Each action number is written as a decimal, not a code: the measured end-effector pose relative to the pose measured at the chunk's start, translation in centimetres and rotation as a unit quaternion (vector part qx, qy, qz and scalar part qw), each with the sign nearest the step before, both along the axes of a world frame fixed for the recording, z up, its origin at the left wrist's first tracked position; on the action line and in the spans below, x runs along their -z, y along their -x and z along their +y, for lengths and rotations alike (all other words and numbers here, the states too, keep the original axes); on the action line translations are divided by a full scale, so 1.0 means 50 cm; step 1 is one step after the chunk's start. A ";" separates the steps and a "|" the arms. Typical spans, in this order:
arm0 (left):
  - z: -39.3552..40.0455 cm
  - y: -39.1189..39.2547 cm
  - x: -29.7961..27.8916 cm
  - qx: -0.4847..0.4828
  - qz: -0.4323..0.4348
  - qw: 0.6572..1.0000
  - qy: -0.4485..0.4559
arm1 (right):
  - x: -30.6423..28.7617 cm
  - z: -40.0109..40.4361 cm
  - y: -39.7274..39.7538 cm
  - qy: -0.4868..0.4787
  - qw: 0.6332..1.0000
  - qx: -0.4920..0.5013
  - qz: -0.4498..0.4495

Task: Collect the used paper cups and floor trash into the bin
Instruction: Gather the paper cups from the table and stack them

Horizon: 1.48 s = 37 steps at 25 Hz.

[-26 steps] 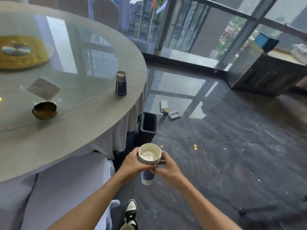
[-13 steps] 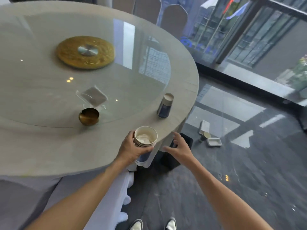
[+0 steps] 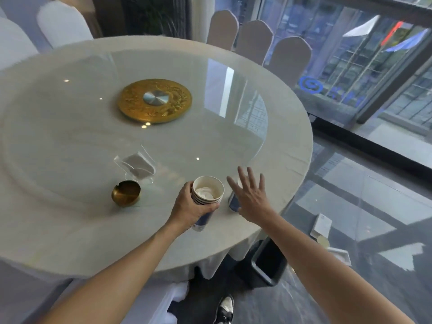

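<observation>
Most of the lone paper cup (image 3: pixel 233 202) on the table is hidden behind the right hand (image 3: pixel 251 199); only a strip of its dark blue wall and a sliver of pale rim show at the hand's left edge, so whether skin touches it cannot be told. The bin (image 3: pixel 266 263) is half tucked under the hanging tablecloth, its far side cut off by the round table (image 3: pixel 70 230) edge. On the dark floor to the right lie scraps of floor trash — a flat white card (image 3: pixel 322 225), a small round lid or cup (image 3: pixel 323 242) partly blurred, and a shallow white tray (image 3: pixel 339 256) — none sharp enough to name more closely. One shoe (image 3: pixel 225 309) shows at the bottom edge.

The left hand (image 3: pixel 189 209) is closed around a stack of paper cups (image 3: pixel 207 195), fingers wrapped round the blue wall below several nested rims; something white and crumpled sits in the top cup. The stack is held upright just over the near part of the table. The right hand is spread wide, fingers fanned and palm down, just right of the stack and over the lone cup, gripping nothing that can be seen.

Further in on the glass turntable stand a brass ashtray (image 3: pixel 126 192) and a clear stand (image 3: pixel 138 166), with a gold disc (image 3: pixel 154 100) at the centre.
</observation>
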<state>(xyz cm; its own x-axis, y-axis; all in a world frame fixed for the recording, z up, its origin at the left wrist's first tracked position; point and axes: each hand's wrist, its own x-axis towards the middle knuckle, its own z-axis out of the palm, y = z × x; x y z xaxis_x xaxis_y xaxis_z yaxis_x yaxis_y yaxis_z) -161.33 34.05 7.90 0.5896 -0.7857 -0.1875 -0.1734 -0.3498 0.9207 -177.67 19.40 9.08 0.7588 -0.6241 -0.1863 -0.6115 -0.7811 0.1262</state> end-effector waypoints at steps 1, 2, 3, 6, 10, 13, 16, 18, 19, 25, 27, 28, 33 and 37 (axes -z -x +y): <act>-0.024 0.000 -0.002 -0.015 -0.004 1.000 -0.001 | 0.011 -0.029 -0.008 0.023 0.998 -0.035 0.044; -0.044 -0.001 -0.004 -0.030 -0.007 1.000 0.000 | 0.023 -0.055 -0.015 0.045 0.993 -0.066 0.089; -0.062 -0.005 -0.005 -0.047 -0.010 0.999 0.004 | 0.033 -0.077 -0.023 0.062 0.986 -0.091 0.128; -0.109 -0.010 -0.005 -0.085 -0.011 0.996 -0.005 | 0.068 -0.130 -0.060 0.076 0.977 -0.106 0.172; -0.181 -0.014 0.001 -0.083 0.001 0.996 -0.034 | 0.060 -0.190 -0.077 0.074 0.939 -0.032 0.334; -0.244 -0.012 0.003 -0.057 0.014 0.998 -0.025 | 0.076 -0.246 -0.005 -0.022 0.961 0.054 0.270; -0.322 -0.008 -0.019 -0.011 0.021 1.000 -0.004 | 0.109 -0.275 0.101 -0.171 0.967 0.165 0.092; -0.383 0.003 -0.036 0.013 0.035 0.999 0.022 | 0.116 -0.275 0.155 -0.259 0.933 0.249 -0.019; -0.412 0.013 -0.046 0.022 0.044 0.998 0.035 | 0.113 -0.270 0.176 -0.282 0.915 0.280 -0.070; -0.545 0.140 -0.070 0.131 0.090 0.985 0.068 | 0.107 -0.222 0.294 -0.331 0.805 0.412 -0.269; -0.569 0.193 -0.065 0.185 0.108 0.975 0.060 | 0.110 -0.208 0.336 -0.339 0.765 0.446 -0.317; -0.575 0.218 -0.058 0.213 0.115 0.969 0.052 | 0.112 -0.201 0.354 -0.343 0.745 0.462 -0.338; -0.583 0.354 -0.001 0.334 0.123 0.934 -0.020 | 0.116 -0.192 0.435 -0.344 0.674 0.508 -0.412; -0.588 0.440 0.033 0.401 0.123 0.906 -0.058 | 0.114 -0.200 0.497 -0.352 0.641 0.506 -0.458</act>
